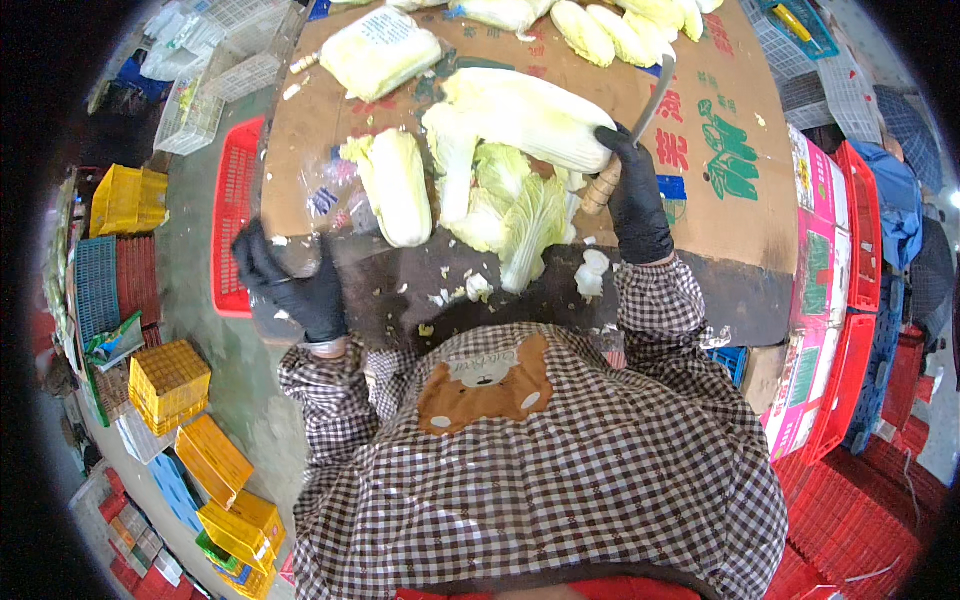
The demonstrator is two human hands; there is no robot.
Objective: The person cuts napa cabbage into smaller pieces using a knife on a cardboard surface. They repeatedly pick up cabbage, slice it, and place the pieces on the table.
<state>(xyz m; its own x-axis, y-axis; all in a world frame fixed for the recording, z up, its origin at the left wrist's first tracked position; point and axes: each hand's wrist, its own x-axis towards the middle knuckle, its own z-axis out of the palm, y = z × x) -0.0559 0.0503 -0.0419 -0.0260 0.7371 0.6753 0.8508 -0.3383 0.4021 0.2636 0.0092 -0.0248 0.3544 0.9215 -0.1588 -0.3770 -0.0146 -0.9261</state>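
My right hand (637,195), in a black glove, is closed around the light wooden handle of a knife (654,101). The blade points up and away from me. Its fingertips touch the base end of a large napa cabbage (536,116), which lies across loose cabbage leaves (517,202). At the left edge of the table is my left hand (296,281), also black-gloved and slightly blurred, its thumb and fingers apart with nothing visible between them. A smaller napa cabbage (395,187) lies between the hands, beside a clear printed plastic bag (337,191).
Printed cardboard (742,217) covers the tabletop. A wrapped cabbage (382,51) and several bare cabbages (607,34) lie at the far side. Leaf scraps (592,271) dot the near edge. A red crate (234,217) stands left; cartons (814,292) are stacked right.
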